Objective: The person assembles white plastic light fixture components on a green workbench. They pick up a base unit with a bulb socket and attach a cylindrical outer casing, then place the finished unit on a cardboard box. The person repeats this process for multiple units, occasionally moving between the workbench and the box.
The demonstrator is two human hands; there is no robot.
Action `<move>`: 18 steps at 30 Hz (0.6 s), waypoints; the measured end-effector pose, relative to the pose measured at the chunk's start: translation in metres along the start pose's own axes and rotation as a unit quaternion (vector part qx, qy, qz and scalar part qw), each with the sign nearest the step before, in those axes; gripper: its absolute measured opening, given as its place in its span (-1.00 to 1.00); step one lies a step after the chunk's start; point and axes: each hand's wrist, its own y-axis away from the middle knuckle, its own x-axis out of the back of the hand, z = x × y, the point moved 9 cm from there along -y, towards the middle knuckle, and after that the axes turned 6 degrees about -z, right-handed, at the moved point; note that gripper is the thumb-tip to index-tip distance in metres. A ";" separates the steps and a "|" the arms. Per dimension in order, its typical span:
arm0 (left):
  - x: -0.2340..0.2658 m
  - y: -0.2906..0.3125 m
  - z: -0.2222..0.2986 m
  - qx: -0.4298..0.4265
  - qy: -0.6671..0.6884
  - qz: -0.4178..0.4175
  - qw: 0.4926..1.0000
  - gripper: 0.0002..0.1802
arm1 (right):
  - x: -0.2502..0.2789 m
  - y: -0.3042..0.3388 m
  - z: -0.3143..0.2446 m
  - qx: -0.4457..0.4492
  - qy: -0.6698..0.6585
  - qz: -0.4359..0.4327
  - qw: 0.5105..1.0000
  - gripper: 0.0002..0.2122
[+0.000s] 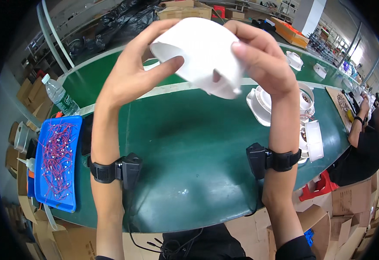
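Observation:
A white plastic housing [198,47], a curved hollow shell with a small notch in its lower edge, is raised above the green table [189,164]. My left hand [133,65] grips its left side, the thumb inside the open rim. On the other side my right hand [265,56] is closed around the edge, thumb on the outer face. Below my right hand lie several white plastic parts [259,106], partly hidden by my forearm. One white round part [314,141] rests on its side there.
Left on the table, a blue tray [68,205] holds red wires [58,160] with white connectors. Behind it stands a clear plastic bottle [61,95]. A green conveyor [89,84] runs along the far side. At right sits another person [358,149], near a red stool [319,186].

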 end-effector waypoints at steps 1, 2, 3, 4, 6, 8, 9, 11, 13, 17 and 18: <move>0.001 0.002 -0.001 0.044 0.004 -0.036 0.998 -0.37 | 0.005 0.001 -0.001 0.025 -0.011 0.041 0.999 -0.64; 0.001 0.006 -0.002 0.089 0.008 -0.071 0.993 -0.43 | 0.004 0.003 -0.001 0.003 -0.060 0.019 0.998 -0.64; 0.000 0.012 -0.005 0.134 0.013 -0.105 0.985 -0.50 | 0.001 0.003 0.001 -0.021 -0.109 -0.005 0.994 -0.64; 0.001 0.016 0.001 0.131 0.022 -0.102 0.986 -0.62 | 0.001 0.000 0.008 -0.032 -0.110 0.007 0.993 -0.64; -0.002 0.016 0.004 0.111 0.003 -0.112 0.987 -0.67 | 0.005 0.000 0.022 -0.092 -0.077 0.062 0.991 -0.61; -0.004 0.014 0.010 0.104 0.002 -0.115 0.988 -0.74 | 0.008 0.000 0.030 -0.120 -0.083 0.081 0.986 -0.58; -0.002 0.014 0.012 0.109 -0.009 -0.117 0.987 -0.73 | 0.007 -0.001 0.030 -0.120 -0.088 0.086 0.985 -0.57; 0.002 0.014 0.013 0.117 -0.030 -0.121 0.985 -0.67 | 0.009 -0.002 0.024 -0.085 -0.084 0.079 0.990 -0.61; 0.009 0.010 0.016 0.048 -0.109 -0.068 0.991 -0.51 | 0.004 -0.001 0.011 -0.074 -0.013 0.089 0.993 -0.68; 0.011 0.010 0.009 0.009 -0.074 -0.040 0.996 -0.23 | -0.019 -0.011 0.010 -0.139 0.155 0.079 0.975 -0.77; 0.011 0.012 0.013 -0.004 -0.070 -0.038 0.997 -0.18 | -0.024 -0.016 -0.002 -0.106 0.256 0.106 0.955 -0.78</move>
